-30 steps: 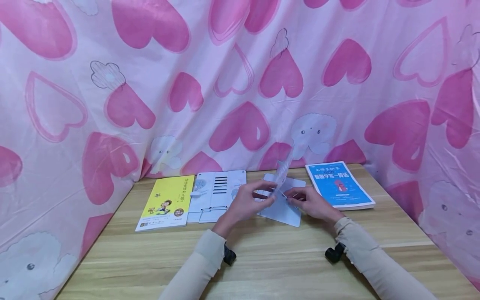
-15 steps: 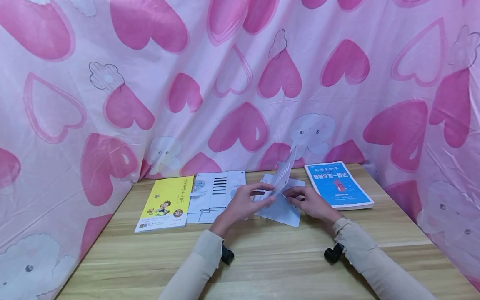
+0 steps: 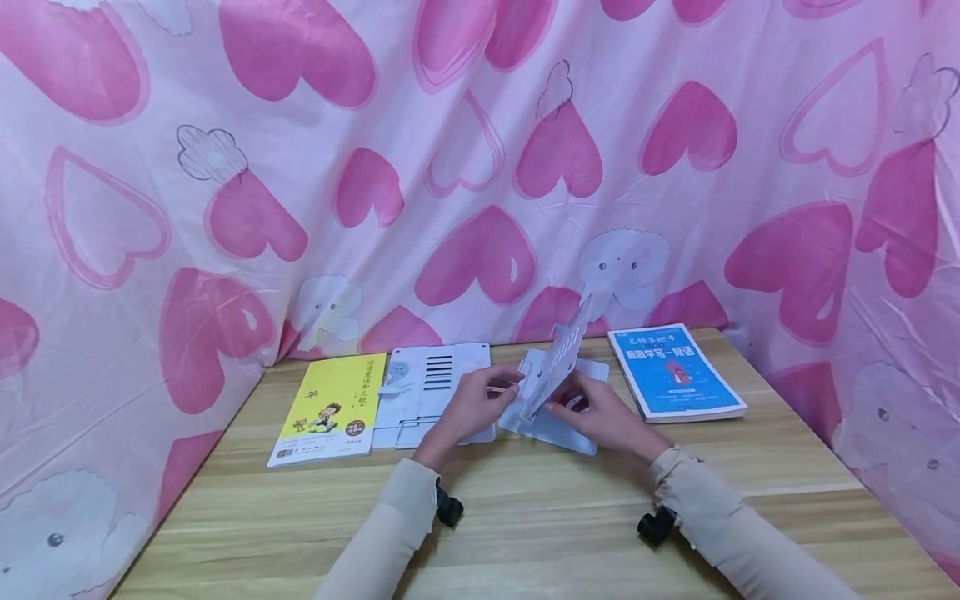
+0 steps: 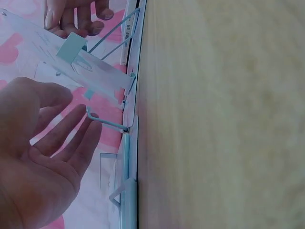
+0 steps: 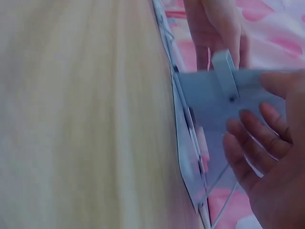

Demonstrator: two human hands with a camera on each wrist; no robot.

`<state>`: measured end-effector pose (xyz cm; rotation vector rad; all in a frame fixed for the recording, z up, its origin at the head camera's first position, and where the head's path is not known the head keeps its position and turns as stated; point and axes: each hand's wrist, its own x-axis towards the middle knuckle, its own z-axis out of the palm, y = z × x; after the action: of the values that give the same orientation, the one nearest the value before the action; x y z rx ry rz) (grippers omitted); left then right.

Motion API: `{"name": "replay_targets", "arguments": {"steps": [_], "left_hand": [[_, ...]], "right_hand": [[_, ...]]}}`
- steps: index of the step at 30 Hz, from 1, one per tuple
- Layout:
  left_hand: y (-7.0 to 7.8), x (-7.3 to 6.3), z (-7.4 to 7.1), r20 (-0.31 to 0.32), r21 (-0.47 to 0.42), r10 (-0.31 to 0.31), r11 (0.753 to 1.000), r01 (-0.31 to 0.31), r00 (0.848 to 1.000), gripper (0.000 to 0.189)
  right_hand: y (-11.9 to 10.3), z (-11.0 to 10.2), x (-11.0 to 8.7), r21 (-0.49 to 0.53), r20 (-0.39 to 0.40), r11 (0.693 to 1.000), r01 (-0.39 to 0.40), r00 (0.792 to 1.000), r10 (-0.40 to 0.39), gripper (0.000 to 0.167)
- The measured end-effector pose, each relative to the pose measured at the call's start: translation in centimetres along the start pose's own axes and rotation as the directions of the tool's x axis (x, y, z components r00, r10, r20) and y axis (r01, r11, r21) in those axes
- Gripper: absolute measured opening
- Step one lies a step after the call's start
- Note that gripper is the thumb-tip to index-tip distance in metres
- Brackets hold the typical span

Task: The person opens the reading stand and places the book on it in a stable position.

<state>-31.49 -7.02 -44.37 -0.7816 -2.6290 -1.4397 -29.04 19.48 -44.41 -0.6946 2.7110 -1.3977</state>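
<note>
A: ok so what's different right now?

B: the left hand, mostly. Half a second ago it's right at the lower part of the white stand; now it's pulled off to the side, and the tilted panel sits just beyond its fingertips. Those fingers are loosely spread and pinch nothing. There's a hooked wire right by the tips, can't tell if they touch it.

A: and the right hand?

B: its thumb is up by the panel's edge, the other fingers loosely curved and apart below it. Can't swear there's contact, but it doesn't look like a pinch. The wire prop slants between panel and base plate, so my guess is the prop takes the weight now and the hands can let off.

A: so the stand is basically between the two sets of fingers?

B: yep, base flat on the counter, panel leaning up between them.

A: any containers?

B: none that I can spot, so no contents to report. Left of the left fingers there's a folded stand lying flat, then a yellow book further out. A blue book lies beyond the right fingers.
</note>
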Motion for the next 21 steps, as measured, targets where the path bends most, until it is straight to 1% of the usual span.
{"name": "replay_targets", "arguments": {"steps": [2, 4, 6, 9, 13, 17, 21], "left_hand": [[-0.1, 0.1, 0.0, 0.000, 0.016, 0.000, 1.000, 0.000, 1.000, 0.028], [-0.2, 0.1, 0.0, -0.006, 0.034, -0.006, 0.999, 0.006, 1.000, 0.028], [-0.2, 0.1, -0.1, -0.013, 0.053, -0.015, 0.998, 0.016, 1.000, 0.028], [-0.4, 0.0, -0.2, -0.015, 0.064, -0.022, 0.998, 0.023, 1.000, 0.028], [-0.6, 0.1, -0.3, -0.005, 0.059, -0.016, 0.998, 0.017, 1.000, 0.027], [-0.5, 0.1, -0.2, 0.000, 0.052, -0.016, 0.999, 0.016, 1.000, 0.026], [-0.4, 0.0, -0.2, 0.006, 0.045, -0.024, 0.999, 0.024, 1.000, 0.026]], "right_hand": [[-0.6, 0.5, -0.2, -0.003, 0.022, 1.000, -0.010, 1.000, 0.010, 0.057], [-1.1, 0.9, -0.3, -0.015, 0.020, 1.000, -0.012, 1.000, 0.013, 0.061], [-1.5, 1.4, -0.4, -0.007, -0.004, 1.000, -0.018, 1.000, 0.018, 0.063], [-2.0, 2.1, -0.4, 0.008, -0.061, 0.999, -0.038, 0.997, 0.038, 0.064], [-2.5, 2.6, -0.6, 0.008, -0.119, 0.998, -0.057, 0.991, 0.057, 0.060], [-2.8, 2.6, -0.9, 0.000, -0.138, 0.997, -0.080, 0.987, 0.079, 0.056], [-2.8, 2.4, -1.0, 0.015, -0.140, 0.994, -0.109, 0.984, 0.110, 0.056]]}}
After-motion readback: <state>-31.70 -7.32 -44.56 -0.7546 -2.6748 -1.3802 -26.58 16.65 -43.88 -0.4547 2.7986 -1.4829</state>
